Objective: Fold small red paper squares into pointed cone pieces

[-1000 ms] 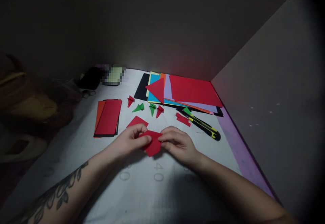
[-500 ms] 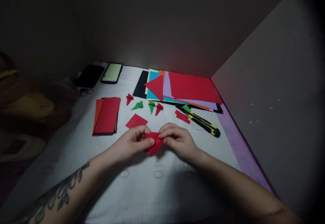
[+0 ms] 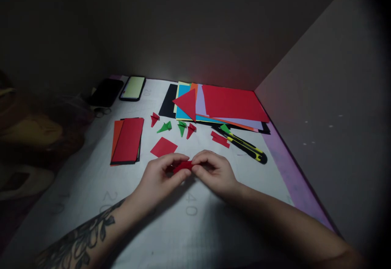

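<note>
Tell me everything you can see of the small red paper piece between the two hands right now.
The red paper piece looks like thin matte craft paper, folded small into a narrow, roughly horizontal strip. Most of it is hidden by fingers. The left hand pinches its left end and the right hand its right end, holding it low over the white gridded mat. Whether it touches the mat cannot be told. Its fold lines are not visible.

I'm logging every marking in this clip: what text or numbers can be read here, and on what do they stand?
"40": printed faintly on the white cutting mat, just near the right hand.
"20": on the same mat, beside the left hand's forearm; a fainter mark below it is cut off and unreadable.
The lit phone screen and the yellow-black utility knife show no legible text.
</note>
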A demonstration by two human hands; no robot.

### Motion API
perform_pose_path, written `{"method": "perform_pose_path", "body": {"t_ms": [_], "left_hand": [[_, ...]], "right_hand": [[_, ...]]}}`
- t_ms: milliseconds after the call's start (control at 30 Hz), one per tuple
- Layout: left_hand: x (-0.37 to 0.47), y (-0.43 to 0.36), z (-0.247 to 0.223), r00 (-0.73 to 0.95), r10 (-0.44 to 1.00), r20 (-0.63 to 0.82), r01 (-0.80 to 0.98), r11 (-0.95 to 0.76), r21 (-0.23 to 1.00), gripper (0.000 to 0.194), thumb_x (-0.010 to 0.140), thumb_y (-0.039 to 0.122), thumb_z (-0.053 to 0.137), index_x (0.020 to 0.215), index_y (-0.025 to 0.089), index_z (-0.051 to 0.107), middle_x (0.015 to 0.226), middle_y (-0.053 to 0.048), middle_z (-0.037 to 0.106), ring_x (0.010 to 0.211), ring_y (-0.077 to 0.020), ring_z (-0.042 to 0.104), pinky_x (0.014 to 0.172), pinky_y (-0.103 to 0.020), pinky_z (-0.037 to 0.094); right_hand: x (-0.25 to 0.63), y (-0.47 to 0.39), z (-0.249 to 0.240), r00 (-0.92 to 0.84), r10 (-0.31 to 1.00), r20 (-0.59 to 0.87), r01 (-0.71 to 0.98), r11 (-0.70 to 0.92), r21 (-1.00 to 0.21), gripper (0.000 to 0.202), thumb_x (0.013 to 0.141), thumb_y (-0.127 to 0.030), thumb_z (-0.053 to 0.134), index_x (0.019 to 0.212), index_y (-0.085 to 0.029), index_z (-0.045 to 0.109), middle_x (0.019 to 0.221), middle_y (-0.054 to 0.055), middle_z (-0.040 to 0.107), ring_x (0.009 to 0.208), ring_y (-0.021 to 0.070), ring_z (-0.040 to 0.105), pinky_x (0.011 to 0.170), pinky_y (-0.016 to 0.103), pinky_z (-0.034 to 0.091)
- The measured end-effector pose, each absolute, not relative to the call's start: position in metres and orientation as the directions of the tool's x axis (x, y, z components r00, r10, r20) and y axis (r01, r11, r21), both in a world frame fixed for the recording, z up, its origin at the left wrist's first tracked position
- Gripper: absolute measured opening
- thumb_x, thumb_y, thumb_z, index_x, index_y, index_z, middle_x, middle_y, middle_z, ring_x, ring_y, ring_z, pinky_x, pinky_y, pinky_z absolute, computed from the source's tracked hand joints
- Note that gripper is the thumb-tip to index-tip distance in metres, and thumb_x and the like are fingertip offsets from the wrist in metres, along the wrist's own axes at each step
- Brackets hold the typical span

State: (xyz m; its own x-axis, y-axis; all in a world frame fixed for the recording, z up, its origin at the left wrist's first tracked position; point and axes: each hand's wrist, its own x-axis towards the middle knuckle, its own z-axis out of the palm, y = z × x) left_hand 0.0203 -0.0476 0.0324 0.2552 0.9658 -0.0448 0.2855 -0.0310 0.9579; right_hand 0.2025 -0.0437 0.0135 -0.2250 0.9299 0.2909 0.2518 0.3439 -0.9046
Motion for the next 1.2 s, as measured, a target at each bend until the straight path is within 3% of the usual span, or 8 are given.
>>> {"method": "perform_pose_path", "body": {"t_ms": [133, 367, 833, 933, 1100, 1200], "left_hand": [[0.0233, -0.0488, 0.0289, 0.221, 0.973, -0.063, 0.247, 0.006, 0.969, 0.022, 0.074, 0.028, 0.068, 0.093, 0.017, 0.069, 0.085, -0.005, 0.071, 0.075, -0.0160, 0.065, 0.068, -0.029, 0.053], [0.0237, -0.0507, 0.0327, 0.231, 0.967, -0.106, 0.209, 0.057, 0.976, 0.016, 0.075, 0.027, 0.066, 0.087, 0.016, 0.069, 0.079, -0.005, 0.072, 0.067, -0.0143, 0.064, 0.062, -0.026, 0.052], [0.0223, -0.0511, 0.0369, 0.226, 0.966, -0.122, 0.277, 0.056, 0.959, 0.016, 0.079, 0.030, 0.062, 0.083, 0.017, 0.071, 0.076, -0.005, 0.073, 0.068, -0.0155, 0.065, 0.063, -0.027, 0.052], [0.0206, -0.0510, 0.0355, 0.269, 0.959, -0.083, 0.326, -0.009, 0.945, 0.016, 0.083, 0.029, 0.058, 0.082, 0.017, 0.070, 0.075, -0.004, 0.072, 0.067, -0.0143, 0.064, 0.061, -0.025, 0.049], [0.0168, -0.0488, 0.0312, 0.406, 0.909, 0.099, 0.483, -0.305, 0.821, 0.015, 0.086, 0.024, 0.053, 0.082, 0.018, 0.066, 0.077, -0.003, 0.067, 0.069, -0.0138, 0.059, 0.063, -0.025, 0.044], [0.0163, -0.0465, 0.0299, 0.418, 0.907, 0.055, 0.470, -0.268, 0.841, 0.016, 0.085, 0.023, 0.051, 0.077, 0.017, 0.064, 0.071, -0.001, 0.065, 0.064, -0.0121, 0.056, 0.058, -0.023, 0.041]], "right_hand": [[0.2005, -0.0473, 0.0076, -0.130, 0.968, 0.215, 0.220, 0.239, -0.946, 0.011, 0.078, -0.022, 0.064, 0.088, -0.021, 0.060, 0.081, 0.002, 0.067, 0.070, 0.0142, 0.065, 0.060, 0.024, 0.053], [0.2007, -0.0497, 0.0076, -0.120, 0.961, 0.250, 0.231, 0.272, -0.934, 0.009, 0.078, -0.021, 0.064, 0.086, -0.022, 0.060, 0.080, 0.001, 0.067, 0.071, 0.0145, 0.065, 0.061, 0.024, 0.054], [0.2010, -0.0500, 0.0055, -0.140, 0.965, 0.222, 0.206, 0.247, -0.947, 0.007, 0.079, -0.022, 0.064, 0.085, -0.022, 0.060, 0.078, 0.001, 0.066, 0.069, 0.0144, 0.064, 0.061, 0.025, 0.052], [0.2010, -0.0501, 0.0057, -0.149, 0.963, 0.226, 0.229, 0.256, -0.939, 0.007, 0.079, -0.021, 0.063, 0.085, -0.022, 0.060, 0.077, 0.001, 0.066, 0.069, 0.0143, 0.064, 0.061, 0.024, 0.052], [0.1993, -0.0498, 0.0055, -0.199, 0.964, 0.177, 0.244, 0.224, -0.944, 0.012, 0.079, -0.019, 0.061, 0.090, -0.022, 0.058, 0.080, 0.001, 0.065, 0.072, 0.0143, 0.064, 0.063, 0.025, 0.051], [0.1980, -0.0483, 0.0049, -0.182, 0.974, 0.132, 0.145, 0.159, -0.976, 0.017, 0.078, -0.018, 0.061, 0.093, -0.023, 0.053, 0.077, -0.001, 0.064, 0.070, 0.0131, 0.063, 0.063, 0.024, 0.049]]}}
